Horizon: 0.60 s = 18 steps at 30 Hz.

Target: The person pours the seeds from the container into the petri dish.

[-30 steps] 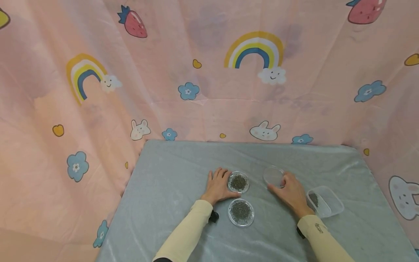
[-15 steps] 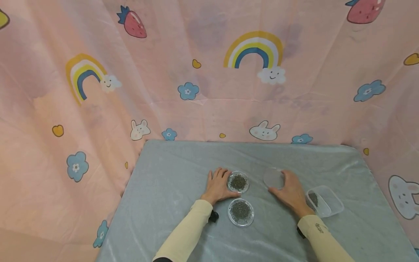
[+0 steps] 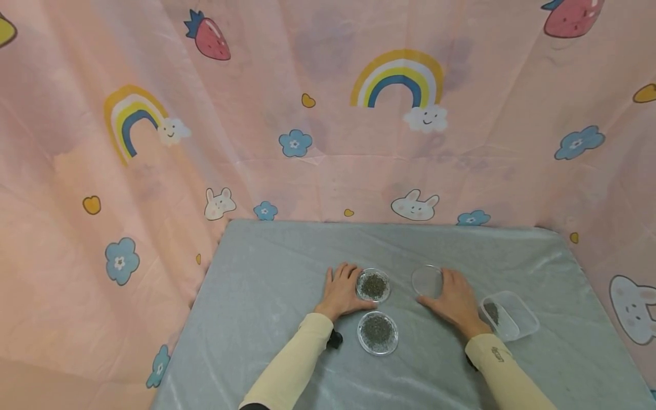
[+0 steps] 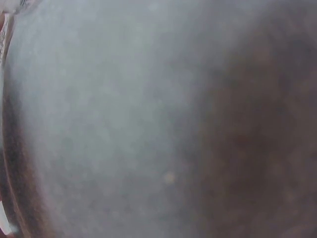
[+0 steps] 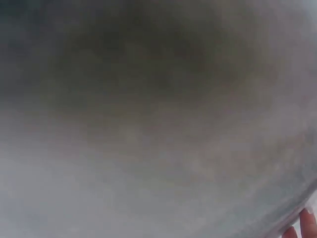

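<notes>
In the head view my left hand (image 3: 340,293) holds a round clear petri dish (image 3: 373,285) of dark granules, thumb along its near side and fingers at its left rim. A second petri dish (image 3: 377,333), also with dark granules, stands just nearer. Farther right, my right hand (image 3: 454,299) grips the right edge of a clear, see-through petri dish (image 3: 426,281) between thumb and fingers; no granules show in it. Whether this one is a lid or a base I cannot tell. Both wrist views are mostly blurred cloth and shadow; fingertips (image 5: 308,222) show at the right one's corner.
A clear rectangular plastic tub (image 3: 523,319) stands beside my right wrist, with dark granules and a whitish piece inside. Grey-blue cloth (image 3: 287,273) covers the table. A pink patterned curtain (image 3: 328,131) hangs behind and at the sides.
The clear petri dish in my right hand has shifted slightly toward me and changed its tilt; its glare has gone. My left hand and the two filled dishes stay in place.
</notes>
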Each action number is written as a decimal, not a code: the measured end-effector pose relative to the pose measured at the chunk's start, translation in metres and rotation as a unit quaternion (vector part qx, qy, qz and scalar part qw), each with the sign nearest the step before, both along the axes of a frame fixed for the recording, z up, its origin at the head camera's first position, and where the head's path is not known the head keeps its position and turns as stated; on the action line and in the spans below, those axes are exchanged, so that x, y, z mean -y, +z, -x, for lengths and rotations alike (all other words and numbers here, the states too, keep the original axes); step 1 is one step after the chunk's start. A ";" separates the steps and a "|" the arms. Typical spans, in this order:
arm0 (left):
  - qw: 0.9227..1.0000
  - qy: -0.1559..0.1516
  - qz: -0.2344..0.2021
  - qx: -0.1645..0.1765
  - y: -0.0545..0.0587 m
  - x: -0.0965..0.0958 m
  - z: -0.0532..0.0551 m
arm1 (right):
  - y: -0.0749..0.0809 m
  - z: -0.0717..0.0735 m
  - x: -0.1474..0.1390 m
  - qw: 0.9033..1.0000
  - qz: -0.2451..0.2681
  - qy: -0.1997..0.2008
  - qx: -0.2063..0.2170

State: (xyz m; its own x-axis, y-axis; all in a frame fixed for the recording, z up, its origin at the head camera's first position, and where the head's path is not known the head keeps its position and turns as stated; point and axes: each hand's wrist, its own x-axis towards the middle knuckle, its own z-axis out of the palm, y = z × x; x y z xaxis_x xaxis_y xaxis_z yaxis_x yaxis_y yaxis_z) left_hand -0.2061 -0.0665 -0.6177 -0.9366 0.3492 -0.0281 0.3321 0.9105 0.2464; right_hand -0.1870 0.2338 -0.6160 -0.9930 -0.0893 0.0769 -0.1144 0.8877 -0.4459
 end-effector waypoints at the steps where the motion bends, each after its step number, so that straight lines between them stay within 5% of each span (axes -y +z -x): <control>1: 1.000 0.000 0.000 -0.001 0.000 0.000 0.000 | 0.000 0.001 0.000 1.000 -0.002 0.000 -0.001; 10: 1.000 -0.001 0.000 0.011 0.003 0.002 0.000 | 0.015 0.017 0.007 0.996 -0.060 0.034 0.057; 18: 1.000 -0.001 0.000 0.018 0.005 0.000 0.000 | 0.046 0.039 0.021 0.970 -0.177 0.090 0.141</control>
State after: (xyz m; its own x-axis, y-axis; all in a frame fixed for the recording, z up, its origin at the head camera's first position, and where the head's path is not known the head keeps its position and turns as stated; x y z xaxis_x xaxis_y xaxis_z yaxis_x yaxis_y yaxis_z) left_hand -0.2066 -0.0667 -0.6124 -0.9340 0.3518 -0.0629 0.3253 0.9097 0.2581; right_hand -0.2258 0.2132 -0.5702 -0.9360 -0.2337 -0.2633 -0.1988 0.9681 -0.1526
